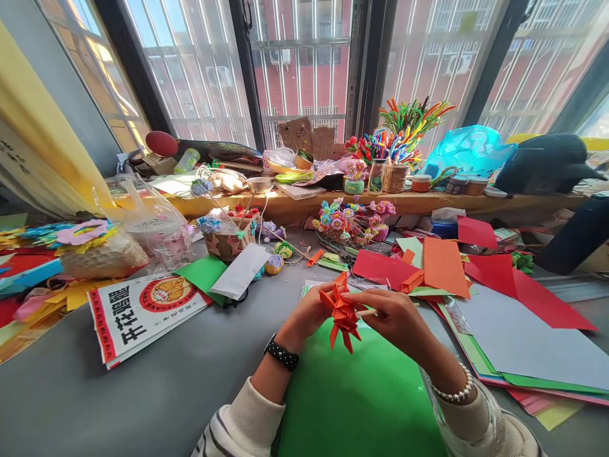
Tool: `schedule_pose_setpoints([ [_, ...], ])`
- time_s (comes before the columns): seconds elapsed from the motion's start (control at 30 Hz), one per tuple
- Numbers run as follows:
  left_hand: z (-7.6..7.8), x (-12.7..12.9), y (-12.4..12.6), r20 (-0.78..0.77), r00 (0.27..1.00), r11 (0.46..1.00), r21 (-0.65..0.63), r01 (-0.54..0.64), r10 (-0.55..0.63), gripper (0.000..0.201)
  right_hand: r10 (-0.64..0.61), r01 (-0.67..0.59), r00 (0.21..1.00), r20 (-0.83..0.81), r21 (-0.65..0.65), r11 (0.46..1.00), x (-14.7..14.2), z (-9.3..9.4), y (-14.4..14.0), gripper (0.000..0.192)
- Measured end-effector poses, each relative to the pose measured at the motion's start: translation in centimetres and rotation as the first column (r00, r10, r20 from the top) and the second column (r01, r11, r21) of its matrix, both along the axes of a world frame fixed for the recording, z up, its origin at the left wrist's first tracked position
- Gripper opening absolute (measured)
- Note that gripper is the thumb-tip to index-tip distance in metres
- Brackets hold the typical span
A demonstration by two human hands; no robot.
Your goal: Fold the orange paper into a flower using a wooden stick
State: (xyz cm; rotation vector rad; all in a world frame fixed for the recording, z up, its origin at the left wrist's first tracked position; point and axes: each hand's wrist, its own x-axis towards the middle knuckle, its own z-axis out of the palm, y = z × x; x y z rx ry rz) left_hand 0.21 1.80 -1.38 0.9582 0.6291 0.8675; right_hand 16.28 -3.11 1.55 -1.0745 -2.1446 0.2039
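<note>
An orange-red folded paper figure (343, 312) with several pointed petals is held up in front of me. My left hand (307, 314) grips it from the left, its fingers partly hidden behind the paper. From the right, my right hand (392, 311) pinches the figure's upper part, thumb and fingers closed. A thin pale shape by the right fingertips is too small to name. Beneath both hands spreads a smooth bright green surface (356, 393).
Right of my hands lie red and orange paper sheets (445, 265) and a large white sheet (537, 343). A printed paper bag (152, 311) lies on the grey table (57, 400). Behind are crocheted flowers (335, 219), a basket (231, 238) and a crowded windowsill (295, 206).
</note>
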Motion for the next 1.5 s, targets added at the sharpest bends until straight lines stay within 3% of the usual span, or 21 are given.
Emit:
schedule_pose_setpoints([
  [0.13,-0.1,0.0,0.0,0.0,1.0,1.0,-0.014,-0.01,0.01,0.018,0.052,-0.053,0.998,0.024,0.087,0.995,0.1,-0.4,0.1,0.024],
  [0.33,-0.1,0.0,0.1,0.005,1.0,1.0,-0.017,-0.024,0.024,0.018,0.06,-0.067,0.997,0.044,0.202,0.977,0.0,-0.7,0.0,0.025],
  [0.57,-0.3,0.0,0.2,0.006,0.999,0.999,-0.007,-0.051,0.051,0.02,0.098,-0.101,0.995,0.024,0.178,0.979,0.1,-1.0,-0.1,0.027],
  [0.63,0.0,-0.1,0.1,-0.01,0.997,0.996,0.024,-0.083,0.083,0.02,0.069,-0.067,0.998,-0.008,0.153,0.986,0.3,-0.9,0.0,0.026],
  [0.7,0.4,-0.3,0.1,-0.055,0.976,0.966,0.165,-0.2,0.211,0.019,-0.038,0.048,0.996,-0.076,0.129,0.991,0.5,-0.8,0.0,0.027],
  [0.73,0.6,-0.4,0.1,-0.066,0.942,0.908,0.298,-0.296,0.328,0.017,-0.119,0.133,0.986,-0.118,0.116,0.984,0.7,-0.7,0.1,0.027],
  [0.77,0.7,-0.5,0.0,-0.071,0.891,0.817,0.438,-0.376,0.448,0.014,-0.204,0.222,0.967,-0.155,0.104,0.97,0.8,-0.7,0.1,0.027],
  [0.83,0.7,-0.6,-0.1,-0.049,0.779,0.592,0.68,-0.432,0.625,0.009,-0.33,0.352,0.922,-0.202,0.085,0.932,0.9,-0.7,0.2,0.021],
  [0.9,0.6,-0.5,-0.4,-0.023,0.708,0.393,0.844,-0.365,0.706,0.01,-0.355,0.376,0.912,-0.205,0.073,0.924,0.8,-0.7,0.3,0.015],
  [1.0,0.1,-0.2,-1.0,0.029,0.687,0.141,0.971,-0.191,0.726,0.019,-0.333,0.342,0.915,-0.228,0.0,0.94,0.5,-0.6,0.3,0.019],
  [1.07,-0.2,0.1,-1.3,0.064,0.7,0.026,0.993,-0.116,0.711,0.025,-0.326,0.322,0.908,-0.261,-0.06,0.945,0.4,-0.5,0.2,0.022],
  [1.13,-0.5,0.3,-1.5,0.091,0.714,-0.034,0.995,-0.094,0.694,0.028,-0.334,0.316,0.895,-0.294,-0.109,0.942,0.3,-0.4,0.2,0.024],
  [1.27,-0.7,0.6,-1.7,0.073,0.725,-0.06,0.997,-0.044,0.685,0.031,-0.369,0.328,0.859,-0.354,-0.173,0.929,0.4,-0.4,0.3,0.028],
  [1.37,-0.6,0.9,-1.8,0.057,0.739,-0.035,0.998,-0.046,0.672,0.028,-0.362,0.323,0.85,-0.382,-0.166,0.932,0.5,-0.3,0.3,0.027],
  [1.43,-0.6,1.3,-2.0,0.045,0.769,0.059,0.993,-0.107,0.637,0.024,-0.333,0.317,0.86,-0.387,-0.107,0.942,0.5,-0.2,0.2,0.024],
  [1.5,-0.5,1.7,-2.2,0.01,0.836,0.28,0.94,-0.195,0.549,0.02,-0.305,0.328,0.876,-0.374,-0.001,0.945,0.6,-0.1,0.1,0.019],
])
